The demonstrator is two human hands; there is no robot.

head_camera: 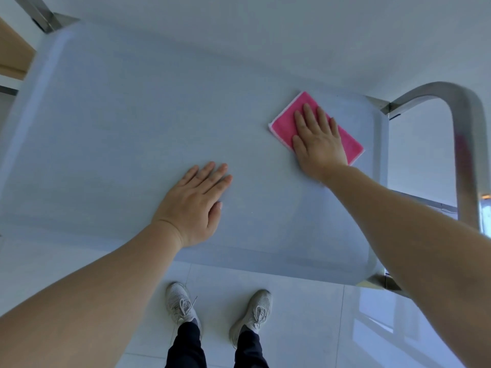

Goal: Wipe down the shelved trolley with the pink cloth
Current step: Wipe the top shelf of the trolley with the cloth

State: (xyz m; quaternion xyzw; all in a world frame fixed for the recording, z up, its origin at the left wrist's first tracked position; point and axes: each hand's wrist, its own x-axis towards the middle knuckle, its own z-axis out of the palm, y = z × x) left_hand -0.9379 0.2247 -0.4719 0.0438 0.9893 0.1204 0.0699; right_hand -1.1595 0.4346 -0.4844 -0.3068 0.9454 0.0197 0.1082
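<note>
The trolley's pale grey top shelf [127,123] fills most of the view, with a raised rim around it. A folded pink cloth [285,123] lies flat on the shelf's far right part. My right hand [317,140] presses down on the cloth with its fingers spread and flat, covering the cloth's middle. My left hand [195,203] rests palm down on the bare shelf near the front middle, fingers together, holding nothing.
A bent steel handle [462,123] rises at the trolley's right end. A steel post [39,14] stands at the far left corner, beside a wooden surface [13,51]. My shoes [180,301] stand on the tiled floor below the front rim.
</note>
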